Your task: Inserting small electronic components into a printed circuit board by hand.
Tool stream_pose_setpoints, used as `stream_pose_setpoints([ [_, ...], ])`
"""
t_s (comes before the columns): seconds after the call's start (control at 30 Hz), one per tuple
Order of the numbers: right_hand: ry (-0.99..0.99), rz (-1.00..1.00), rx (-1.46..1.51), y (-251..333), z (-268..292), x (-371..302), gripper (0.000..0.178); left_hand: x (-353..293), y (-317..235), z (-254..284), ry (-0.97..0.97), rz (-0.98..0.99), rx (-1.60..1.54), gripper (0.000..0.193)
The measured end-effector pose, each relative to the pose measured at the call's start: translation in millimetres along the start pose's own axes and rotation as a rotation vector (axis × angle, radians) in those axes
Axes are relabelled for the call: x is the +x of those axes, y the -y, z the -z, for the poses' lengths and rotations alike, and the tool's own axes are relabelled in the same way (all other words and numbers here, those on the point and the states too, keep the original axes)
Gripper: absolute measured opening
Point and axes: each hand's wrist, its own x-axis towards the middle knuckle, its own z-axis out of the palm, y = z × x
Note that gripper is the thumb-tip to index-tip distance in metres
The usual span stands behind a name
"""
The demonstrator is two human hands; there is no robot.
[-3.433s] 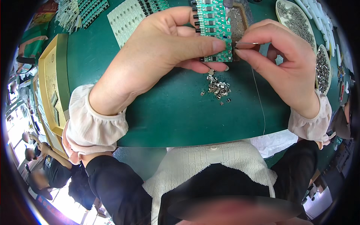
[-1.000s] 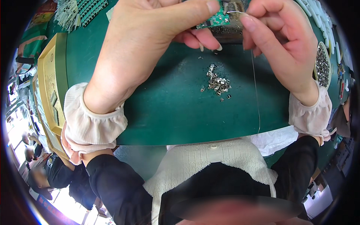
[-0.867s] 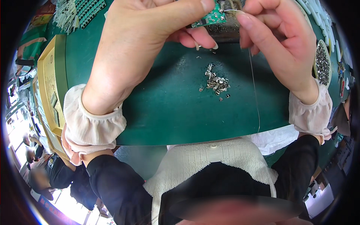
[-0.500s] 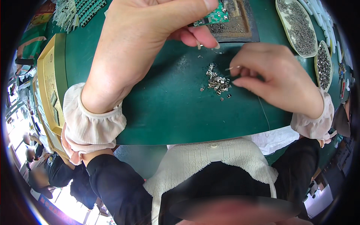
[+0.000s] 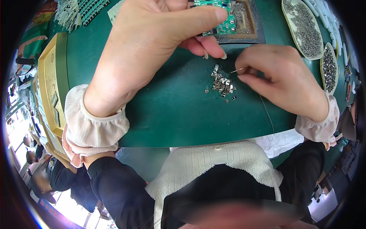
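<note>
My left hand (image 5: 167, 30) is closed round the edge of a green circuit board (image 5: 225, 27), thumb on top. Its fingers cover much of the board, and the top of the picture cuts it off. Lower right, my right hand (image 5: 276, 72) pinches a thin silvery solder wire (image 5: 239, 70). One end sticks out past the fingertips toward the left. The wire's long tail hangs down from the hand over the table's near edge. Just left of those fingertips lies a loose pile of small bent metal clips (image 5: 222, 84) on the green table (image 5: 171, 118), apart from both hands.
Behind the board sits a dark-rimmed tray (image 5: 260, 32) with specks in it. Two cream dishes, one of metal pins (image 5: 305, 32) and one of small metal parts (image 5: 329, 68), stand at right. A yellow box (image 5: 45, 72) stands left; more boards (image 5: 89, 13) lie far left. People sit beyond.
My left hand and the circuit board have shifted slightly right and nearer, so more of the board shows. My right hand stays by the clips, the wire's end now angled upward toward the fingers.
</note>
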Motion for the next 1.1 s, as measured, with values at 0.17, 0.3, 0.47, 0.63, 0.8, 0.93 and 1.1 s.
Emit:
stream_pose_setpoints([
  [0.17,-0.115,-0.017,0.007,1,9,-3,0.015,2,6,4,0.015,-0.037,0.079,0.032],
  [0.3,-0.271,-0.117,0.138,19,11,-4,0.015,3,9,4,0.034,-0.056,0.056,0.032],
  [0.47,-0.325,-0.268,0.272,11,13,-1,0.017,6,22,4,0.138,-0.055,0.015,0.034],
  [0.63,-0.330,-0.298,0.289,8,11,-2,0.014,4,24,1,0.150,-0.051,-0.047,0.036],
  [0.8,-0.369,-0.225,0.303,6,9,-1,0.015,6,19,6,0.194,0.041,-0.050,0.037],
  [0.93,-0.361,-0.077,0.188,-2,4,4,0.017,5,19,9,0.246,0.103,-0.051,0.036],
  [1.1,-0.314,0.131,-0.096,-2,9,6,0.021,8,14,10,0.274,0.159,-0.029,0.035],
])
